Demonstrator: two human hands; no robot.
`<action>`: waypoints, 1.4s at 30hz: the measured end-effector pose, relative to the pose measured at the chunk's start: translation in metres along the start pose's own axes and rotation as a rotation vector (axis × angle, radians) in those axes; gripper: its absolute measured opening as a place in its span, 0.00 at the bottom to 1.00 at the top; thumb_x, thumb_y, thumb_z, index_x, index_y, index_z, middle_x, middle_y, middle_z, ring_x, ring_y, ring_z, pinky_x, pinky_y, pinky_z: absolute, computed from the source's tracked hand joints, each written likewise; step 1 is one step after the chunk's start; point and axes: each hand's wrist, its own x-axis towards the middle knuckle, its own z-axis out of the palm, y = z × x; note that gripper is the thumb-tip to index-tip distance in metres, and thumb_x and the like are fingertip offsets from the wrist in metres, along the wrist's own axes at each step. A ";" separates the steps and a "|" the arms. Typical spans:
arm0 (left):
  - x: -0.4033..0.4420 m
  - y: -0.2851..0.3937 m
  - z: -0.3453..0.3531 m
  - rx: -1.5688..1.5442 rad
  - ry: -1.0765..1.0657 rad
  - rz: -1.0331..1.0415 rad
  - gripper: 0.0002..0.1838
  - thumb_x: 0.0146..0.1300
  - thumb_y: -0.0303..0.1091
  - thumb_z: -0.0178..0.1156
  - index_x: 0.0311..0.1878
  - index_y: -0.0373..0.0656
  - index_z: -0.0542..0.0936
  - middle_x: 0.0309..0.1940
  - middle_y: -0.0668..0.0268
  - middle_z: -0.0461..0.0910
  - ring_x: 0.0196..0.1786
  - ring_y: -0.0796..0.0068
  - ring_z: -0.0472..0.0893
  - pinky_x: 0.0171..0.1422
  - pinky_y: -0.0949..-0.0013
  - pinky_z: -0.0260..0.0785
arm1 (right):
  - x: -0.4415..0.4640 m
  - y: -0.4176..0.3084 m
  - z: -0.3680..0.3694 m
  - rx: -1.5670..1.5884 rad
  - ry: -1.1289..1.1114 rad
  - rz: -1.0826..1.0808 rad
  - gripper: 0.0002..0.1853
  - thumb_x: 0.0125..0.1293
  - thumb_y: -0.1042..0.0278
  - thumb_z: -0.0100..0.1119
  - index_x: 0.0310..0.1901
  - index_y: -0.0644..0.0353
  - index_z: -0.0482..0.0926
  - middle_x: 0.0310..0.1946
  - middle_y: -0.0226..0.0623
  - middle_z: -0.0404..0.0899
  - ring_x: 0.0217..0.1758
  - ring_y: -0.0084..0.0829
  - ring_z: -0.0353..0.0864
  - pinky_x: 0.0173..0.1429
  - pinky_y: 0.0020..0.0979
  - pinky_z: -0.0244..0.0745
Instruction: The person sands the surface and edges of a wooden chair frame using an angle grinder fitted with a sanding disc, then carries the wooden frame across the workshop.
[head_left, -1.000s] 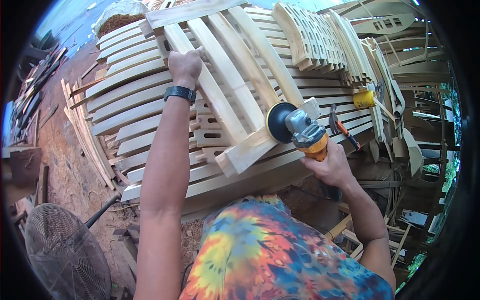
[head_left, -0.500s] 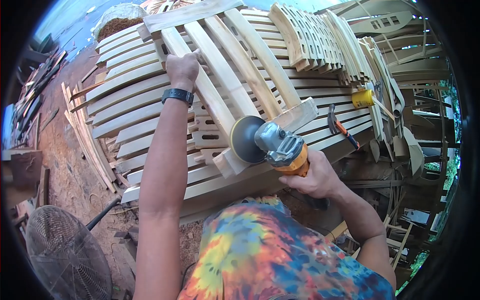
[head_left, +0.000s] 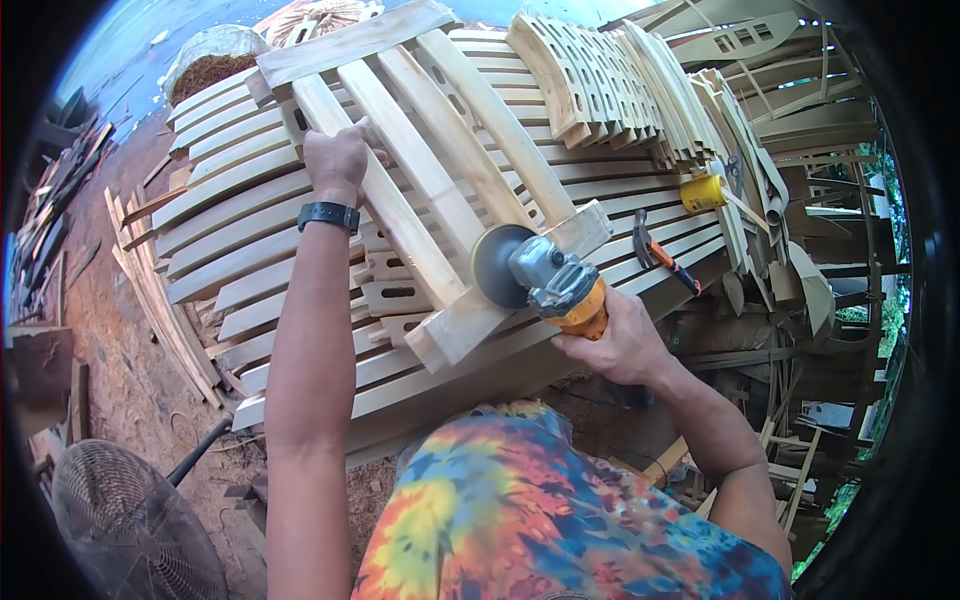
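My left hand (head_left: 336, 158) is wrapped round the leftmost slat of a slatted wooden frame (head_left: 425, 155), near its far end. The frame has a rail across each end and lies on rows of pale wooden boards. In my right hand (head_left: 625, 342) is an angle grinder (head_left: 565, 285) with a yellow body and a grey metal head. Its round sanding disc (head_left: 503, 266) is at the near rail, around the lower ends of the middle slats. Whether the disc touches the wood there, I cannot tell.
A claw hammer (head_left: 662, 255) and a yellow container (head_left: 703, 194) lie on the boards at the right. Slotted wooden pieces (head_left: 590, 85) stand in a row behind. A fan (head_left: 130, 520) is at the lower left, and long thin strips (head_left: 160, 290) lie on the ground.
The disc has moved along the near rail, from the leftmost slat's end toward the middle slats. The view has shifted a little. My left hand keeps its grip on the slat.
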 end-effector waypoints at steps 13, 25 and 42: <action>-0.005 0.005 -0.002 0.012 -0.060 0.003 0.20 0.64 0.24 0.71 0.52 0.28 0.71 0.36 0.52 0.84 0.23 0.67 0.86 0.25 0.64 0.83 | 0.000 0.003 -0.027 -0.155 0.118 0.060 0.26 0.60 0.58 0.76 0.53 0.69 0.82 0.42 0.53 0.90 0.50 0.51 0.92 0.56 0.43 0.85; -0.003 0.003 -0.005 -0.002 -0.084 -0.012 0.20 0.64 0.23 0.70 0.52 0.28 0.70 0.36 0.51 0.85 0.23 0.67 0.86 0.25 0.63 0.83 | -0.002 0.019 -0.046 -0.255 0.223 0.069 0.29 0.59 0.58 0.76 0.57 0.68 0.79 0.46 0.53 0.89 0.52 0.50 0.91 0.59 0.43 0.84; -0.002 0.002 -0.003 -0.015 -0.091 0.038 0.23 0.63 0.21 0.70 0.55 0.23 0.69 0.38 0.46 0.86 0.25 0.61 0.88 0.24 0.63 0.84 | -0.018 -0.012 -0.003 0.118 -0.095 -0.021 0.28 0.58 0.59 0.79 0.56 0.65 0.82 0.43 0.45 0.90 0.47 0.36 0.92 0.57 0.37 0.84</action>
